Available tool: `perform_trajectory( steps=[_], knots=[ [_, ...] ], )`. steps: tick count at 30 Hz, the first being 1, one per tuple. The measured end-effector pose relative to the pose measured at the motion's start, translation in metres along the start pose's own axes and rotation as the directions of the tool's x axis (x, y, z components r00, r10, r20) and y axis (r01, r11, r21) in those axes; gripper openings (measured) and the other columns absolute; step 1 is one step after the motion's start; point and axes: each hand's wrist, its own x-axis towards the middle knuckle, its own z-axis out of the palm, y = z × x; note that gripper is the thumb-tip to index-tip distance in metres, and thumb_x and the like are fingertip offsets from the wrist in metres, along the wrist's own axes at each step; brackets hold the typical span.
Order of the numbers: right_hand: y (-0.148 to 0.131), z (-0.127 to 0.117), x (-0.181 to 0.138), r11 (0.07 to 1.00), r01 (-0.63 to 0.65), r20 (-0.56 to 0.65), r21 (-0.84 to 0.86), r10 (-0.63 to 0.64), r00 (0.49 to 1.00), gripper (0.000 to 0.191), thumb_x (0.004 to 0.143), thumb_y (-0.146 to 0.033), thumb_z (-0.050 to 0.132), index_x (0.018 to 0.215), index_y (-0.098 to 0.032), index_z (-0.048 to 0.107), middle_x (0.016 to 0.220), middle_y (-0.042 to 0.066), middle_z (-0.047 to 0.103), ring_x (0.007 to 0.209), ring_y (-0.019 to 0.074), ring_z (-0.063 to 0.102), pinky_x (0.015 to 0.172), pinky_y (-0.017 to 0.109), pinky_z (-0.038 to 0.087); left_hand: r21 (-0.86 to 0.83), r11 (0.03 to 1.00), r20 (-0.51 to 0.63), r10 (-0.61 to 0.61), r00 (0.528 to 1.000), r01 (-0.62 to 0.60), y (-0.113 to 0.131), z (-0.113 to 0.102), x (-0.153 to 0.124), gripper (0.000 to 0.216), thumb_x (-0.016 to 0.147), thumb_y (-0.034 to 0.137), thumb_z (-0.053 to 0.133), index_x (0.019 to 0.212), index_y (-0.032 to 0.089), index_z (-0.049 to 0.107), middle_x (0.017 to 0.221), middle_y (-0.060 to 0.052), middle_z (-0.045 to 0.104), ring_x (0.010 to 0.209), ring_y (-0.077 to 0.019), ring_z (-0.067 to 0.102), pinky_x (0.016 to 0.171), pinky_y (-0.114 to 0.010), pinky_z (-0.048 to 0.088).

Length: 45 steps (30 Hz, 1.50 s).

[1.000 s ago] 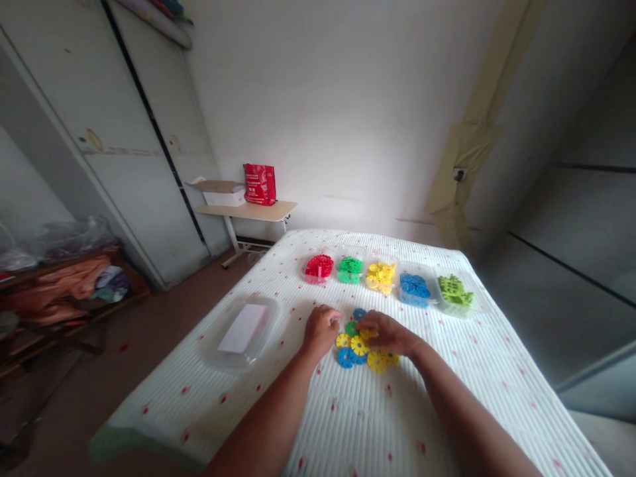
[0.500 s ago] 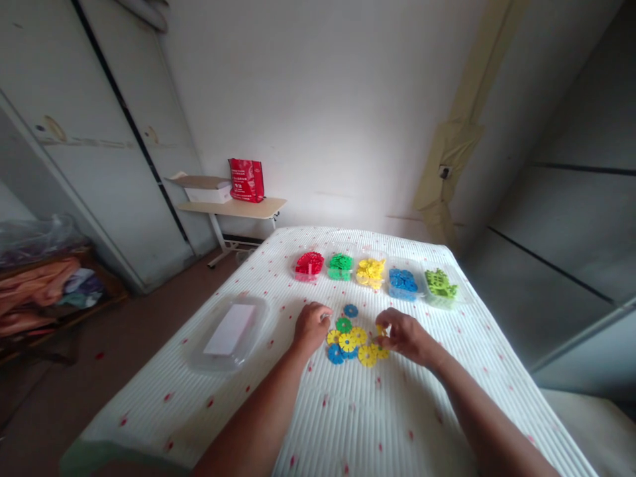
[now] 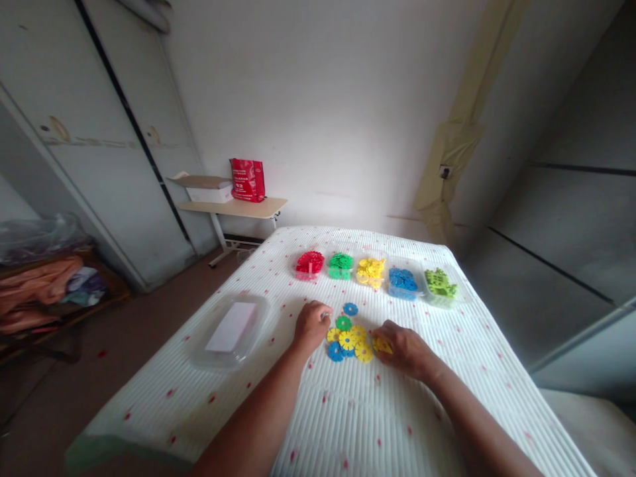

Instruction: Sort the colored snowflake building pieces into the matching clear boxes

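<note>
Two bare hands work low over the bed-like surface, the left hand (image 3: 311, 326) curled in, thumb near the fingertips; I can't tell whether it pinches anything. The right hand (image 3: 405, 349) bends its fingers down over yellow plastic notched pieces (image 3: 381, 344), though from here I can't make out whether it grips or just touches them.

Between the hands lies a loose cluster of flat, flower-shaped plastic discs: yellow discs (image 3: 364, 351) in the middle, blue discs (image 3: 335, 351) at the near edge, a green disc (image 3: 342, 322) and, farthest off, a lone blue disc (image 3: 350, 309).

Beyond them stand five clear plastic containers in a row, left to right: one with red pieces (image 3: 310, 261), one with green pieces (image 3: 340, 261), one heaped with yellow pieces (image 3: 370, 269), one with blue discs inside, and one with lime-green, irregular pieces (image 3: 439, 282).

Well to the left, a shallow clear plastic tray (image 3: 211, 361) bears a white paper rectangle (image 3: 231, 327). All rest on a white ribbed cover (image 3: 368, 424) with red spots.
</note>
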Motion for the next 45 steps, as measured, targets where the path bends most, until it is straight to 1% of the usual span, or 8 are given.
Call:
perform_trajectory(
  steps=[4, 9, 13, 20, 25, 30, 38, 45],
  knots=[
    [0.016, 0.001, 0.000, 0.985, 0.039, -0.041, 0.165, -0.033, 0.999, 0.027, 0.074, -0.026, 0.060, 0.099, -0.020, 0.066, 0.091, 0.006, 0.063, 0.077, 0.0166, 0.060, 0.068, 0.026, 0.045, -0.007, 1.000, 0.003, -0.002, 1.000, 0.002, 0.000, 0.000, 0.000, 0.024, 0.069, 0.002, 0.052, 0.078, 0.018, 0.068, 0.084, -0.003, 0.068, 0.085, -0.0156, 0.060, 0.084, -0.029, 0.045],
    [0.031, 0.003, -0.001, 0.871, 0.079, -0.055, 0.486, -0.060, 0.997, 0.030, 0.074, -0.035, 0.064, 0.095, -0.015, 0.066, 0.085, 0.005, 0.062, 0.065, 0.0133, 0.054, 0.059, 0.026, 0.044, -0.012, 1.000, 0.007, -0.009, 1.000, 0.010, 0.000, -0.001, 0.000, 0.025, 0.068, 0.002, 0.052, 0.078, 0.019, 0.068, 0.084, -0.002, 0.067, 0.085, -0.0150, 0.059, 0.085, -0.028, 0.045],
    [0.032, 0.003, -0.003, 0.837, 0.058, -0.100, 0.545, -0.004, 0.995, 0.031, 0.075, -0.041, 0.064, 0.092, -0.015, 0.065, 0.074, 0.003, 0.059, 0.061, 0.0130, 0.052, 0.053, 0.026, 0.043, -0.014, 1.000, 0.011, -0.015, 1.000, 0.015, 0.001, -0.001, 0.000, 0.024, 0.068, 0.003, 0.052, 0.078, 0.019, 0.068, 0.084, -0.002, 0.067, 0.084, -0.0148, 0.059, 0.085, -0.029, 0.045],
    [-0.005, -0.002, -0.004, 0.860, 0.130, -0.180, 0.493, -0.045, 0.983, 0.030, 0.079, -0.036, 0.059, 0.102, -0.017, 0.062, 0.078, 0.004, 0.058, 0.058, 0.0117, 0.053, 0.051, 0.024, 0.042, -0.008, 0.999, 0.021, -0.031, 0.999, 0.031, 0.003, -0.003, 0.001, 0.022, 0.069, 0.003, 0.054, 0.077, 0.019, 0.069, 0.084, -0.002, 0.067, 0.085, -0.0155, 0.060, 0.085, -0.029, 0.046],
    [-0.031, 0.011, 0.001, 0.984, 0.092, -0.038, 0.150, -0.087, 0.995, 0.024, 0.076, -0.022, 0.058, 0.099, -0.017, 0.063, 0.091, 0.006, 0.061, 0.069, 0.0139, 0.059, 0.061, 0.024, 0.044, -0.002, 1.000, 0.018, -0.029, 0.999, 0.029, 0.004, -0.004, 0.000, 0.023, 0.070, 0.003, 0.054, 0.078, 0.018, 0.069, 0.086, -0.003, 0.068, 0.088, -0.0158, 0.060, 0.087, -0.029, 0.045],
    [-0.040, 0.018, 0.003, 0.995, 0.034, 0.031, -0.095, -0.031, 0.999, 0.025, 0.079, -0.024, 0.055, 0.102, -0.017, 0.061, 0.100, 0.009, 0.062, 0.077, 0.0170, 0.062, 0.064, 0.024, 0.044, -0.005, 1.000, 0.021, -0.026, 0.999, 0.027, 0.004, -0.004, 0.000, 0.022, 0.070, 0.004, 0.054, 0.078, 0.018, 0.069, 0.085, -0.003, 0.068, 0.087, -0.0155, 0.060, 0.086, -0.029, 0.045],
    [-0.046, 0.014, 0.005, 0.991, 0.025, 0.042, -0.130, -0.020, 0.999, 0.021, 0.076, -0.019, 0.054, 0.096, -0.016, 0.060, 0.096, 0.009, 0.062, 0.074, 0.0169, 0.062, 0.062, 0.024, 0.044, -0.006, 0.999, 0.025, -0.037, 0.999, 0.037, 0.004, -0.004, 0.000, 0.023, 0.069, 0.003, 0.054, 0.078, 0.018, 0.069, 0.086, -0.003, 0.068, 0.087, -0.0158, 0.060, 0.087, -0.030, 0.045],
    [-0.042, 0.011, 0.006, 0.998, 0.057, 0.022, -0.007, -0.057, 0.998, 0.014, 0.074, -0.017, 0.054, 0.087, -0.017, 0.059, 0.088, 0.006, 0.060, 0.070, 0.0142, 0.058, 0.059, 0.023, 0.041, -0.013, 0.999, 0.023, -0.042, 0.999, 0.043, 0.004, -0.004, 0.001, 0.024, 0.069, 0.003, 0.054, 0.078, 0.019, 0.069, 0.086, -0.002, 0.068, 0.086, -0.0155, 0.060, 0.086, -0.029, 0.045]
  ],
)
